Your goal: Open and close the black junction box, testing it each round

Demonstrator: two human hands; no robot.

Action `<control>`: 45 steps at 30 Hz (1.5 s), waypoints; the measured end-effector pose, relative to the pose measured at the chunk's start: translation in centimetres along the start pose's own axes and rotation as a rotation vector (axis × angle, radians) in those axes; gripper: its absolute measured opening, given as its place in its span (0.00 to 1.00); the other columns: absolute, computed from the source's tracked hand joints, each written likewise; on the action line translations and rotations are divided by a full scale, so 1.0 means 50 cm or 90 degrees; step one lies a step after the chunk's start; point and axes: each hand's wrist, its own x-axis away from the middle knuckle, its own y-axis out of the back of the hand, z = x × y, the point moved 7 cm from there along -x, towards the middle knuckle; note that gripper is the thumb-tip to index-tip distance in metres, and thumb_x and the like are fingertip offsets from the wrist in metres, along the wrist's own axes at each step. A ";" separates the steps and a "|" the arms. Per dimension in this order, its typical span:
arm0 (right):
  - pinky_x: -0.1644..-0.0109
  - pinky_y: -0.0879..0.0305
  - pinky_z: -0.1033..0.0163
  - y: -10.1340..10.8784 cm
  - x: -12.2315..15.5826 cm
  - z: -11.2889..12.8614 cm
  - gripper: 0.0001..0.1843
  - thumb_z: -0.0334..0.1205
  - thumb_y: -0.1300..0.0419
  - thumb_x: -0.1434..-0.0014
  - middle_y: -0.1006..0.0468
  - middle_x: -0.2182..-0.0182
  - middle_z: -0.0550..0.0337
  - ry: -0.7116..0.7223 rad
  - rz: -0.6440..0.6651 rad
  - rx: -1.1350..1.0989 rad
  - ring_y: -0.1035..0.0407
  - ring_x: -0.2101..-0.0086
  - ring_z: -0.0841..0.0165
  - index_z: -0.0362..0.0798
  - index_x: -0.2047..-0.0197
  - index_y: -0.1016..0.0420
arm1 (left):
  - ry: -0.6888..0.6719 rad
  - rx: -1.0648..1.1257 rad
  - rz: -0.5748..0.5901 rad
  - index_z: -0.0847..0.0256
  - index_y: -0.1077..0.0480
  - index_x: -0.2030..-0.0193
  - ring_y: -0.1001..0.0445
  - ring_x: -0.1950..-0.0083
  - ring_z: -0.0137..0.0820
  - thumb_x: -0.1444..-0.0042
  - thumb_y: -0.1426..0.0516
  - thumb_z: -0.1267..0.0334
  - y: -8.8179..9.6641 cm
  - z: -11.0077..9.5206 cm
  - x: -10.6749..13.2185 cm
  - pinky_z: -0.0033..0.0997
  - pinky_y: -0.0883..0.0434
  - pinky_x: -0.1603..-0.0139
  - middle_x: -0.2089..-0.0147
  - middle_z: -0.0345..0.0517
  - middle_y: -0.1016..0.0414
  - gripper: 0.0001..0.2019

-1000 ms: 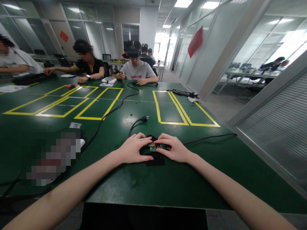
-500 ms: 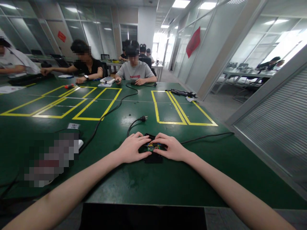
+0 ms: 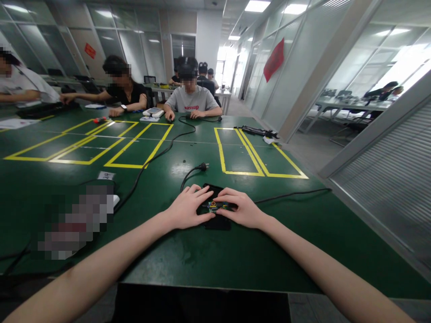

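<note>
A small circuit board [image 3: 213, 205] with colourful parts lies over an opened black plastic case [image 3: 218, 223] on the green table. My left hand [image 3: 188, 208] curls round the left side, its fingertips on the upper part of the case and its thumb near the board's lower edge. From the right, my right hand [image 3: 240, 208] pinches the board between thumb and fingers, covering its right end. A black cord with a plug [image 3: 202, 167] curves out behind my left hand, and another black cord [image 3: 292, 194] runs off to the right.
Yellow tape outlines [image 3: 244, 172] mark the green table [image 3: 161, 264]. A blurred-out object [image 3: 79, 222] lies at left beside a long black cable [image 3: 134, 181]. A folded black stand [image 3: 259, 131] lies at the far right edge. Several people sit across the table.
The view has shifted slightly. My right fingers have closed in over the board, so less of it shows, and more of the case's upper part shows between my hands.
</note>
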 end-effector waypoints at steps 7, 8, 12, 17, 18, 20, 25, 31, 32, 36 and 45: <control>0.52 0.25 0.59 -0.009 -0.003 -0.013 0.09 0.43 0.36 0.33 0.21 0.52 0.52 -0.031 0.033 0.062 0.22 0.57 0.64 0.50 0.52 0.19 | -0.026 0.076 -0.066 0.59 0.25 0.44 0.25 0.44 0.43 0.39 0.36 0.55 0.012 0.003 0.000 0.44 0.26 0.42 0.42 0.51 0.20 0.18; 0.53 0.25 0.59 -0.010 -0.003 -0.013 0.10 0.43 0.36 0.33 0.22 0.51 0.52 -0.030 0.035 0.079 0.22 0.58 0.64 0.51 0.52 0.19 | -0.023 0.092 -0.072 0.58 0.24 0.48 0.25 0.45 0.43 0.39 0.35 0.55 0.013 0.006 0.000 0.43 0.26 0.43 0.44 0.50 0.19 0.16; 0.52 0.26 0.58 -0.004 -0.004 -0.006 0.11 0.42 0.40 0.31 0.22 0.51 0.50 -0.008 0.021 0.109 0.23 0.57 0.62 0.49 0.50 0.20 | -0.018 0.181 -0.100 0.57 0.25 0.55 0.24 0.43 0.41 0.37 0.36 0.54 0.018 0.021 -0.001 0.42 0.27 0.42 0.44 0.49 0.21 0.10; 0.60 0.30 0.62 0.018 -0.005 -0.017 0.07 0.38 0.43 0.31 0.21 0.59 0.54 -0.038 -0.023 0.124 0.26 0.66 0.67 0.49 0.57 0.23 | 0.012 0.253 -0.105 0.58 0.24 0.63 0.22 0.51 0.35 0.35 0.41 0.62 0.016 0.038 0.001 0.35 0.26 0.47 0.49 0.47 0.25 0.06; 0.63 0.32 0.63 0.020 -0.005 -0.023 0.06 0.37 0.42 0.32 0.22 0.63 0.56 -0.050 -0.018 0.126 0.28 0.68 0.68 0.49 0.60 0.24 | 0.019 0.257 -0.103 0.59 0.24 0.63 0.23 0.54 0.34 0.36 0.40 0.62 0.015 0.040 0.001 0.34 0.26 0.50 0.51 0.47 0.26 0.06; 0.66 0.36 0.64 0.020 -0.005 -0.034 0.10 0.38 0.41 0.33 0.25 0.69 0.60 -0.061 0.002 0.116 0.31 0.71 0.69 0.49 0.67 0.26 | 0.033 0.261 -0.102 0.59 0.23 0.63 0.24 0.57 0.32 0.36 0.40 0.61 0.015 0.041 0.001 0.31 0.26 0.54 0.52 0.46 0.28 0.06; 0.66 0.38 0.64 0.011 -0.003 -0.045 0.14 0.38 0.41 0.31 0.26 0.71 0.60 -0.051 0.020 0.079 0.32 0.71 0.69 0.49 0.71 0.29 | 0.047 0.235 -0.068 0.59 0.23 0.63 0.27 0.62 0.31 0.36 0.41 0.61 0.012 0.037 -0.004 0.29 0.29 0.61 0.62 0.43 0.26 0.07; 0.63 0.36 0.62 0.003 -0.004 -0.038 0.13 0.38 0.45 0.29 0.25 0.69 0.58 -0.023 0.036 0.124 0.30 0.67 0.66 0.50 0.68 0.30 | 0.037 0.191 -0.067 0.58 0.23 0.63 0.26 0.60 0.33 0.35 0.41 0.63 0.011 0.034 -0.009 0.31 0.29 0.60 0.63 0.43 0.24 0.06; 0.62 0.36 0.62 0.004 -0.004 -0.036 0.13 0.38 0.47 0.29 0.25 0.68 0.57 -0.024 0.038 0.132 0.30 0.67 0.65 0.50 0.67 0.30 | 0.037 0.184 -0.071 0.58 0.23 0.62 0.26 0.60 0.33 0.35 0.41 0.63 0.011 0.034 -0.008 0.31 0.29 0.60 0.62 0.43 0.24 0.06; 0.61 0.35 0.61 0.013 -0.002 -0.025 0.08 0.44 0.40 0.32 0.26 0.65 0.59 -0.053 0.033 0.124 0.30 0.66 0.65 0.50 0.62 0.32 | 0.033 0.164 -0.083 0.58 0.23 0.61 0.25 0.58 0.34 0.35 0.41 0.64 0.009 0.036 -0.006 0.31 0.28 0.57 0.60 0.44 0.23 0.05; 0.58 0.33 0.61 0.002 -0.003 -0.020 0.16 0.44 0.33 0.41 0.29 0.49 0.53 -0.065 0.027 0.098 0.30 0.61 0.66 0.52 0.60 0.38 | 0.001 0.135 -0.092 0.58 0.23 0.60 0.24 0.54 0.35 0.33 0.42 0.65 0.013 0.028 -0.002 0.32 0.27 0.52 0.58 0.44 0.23 0.06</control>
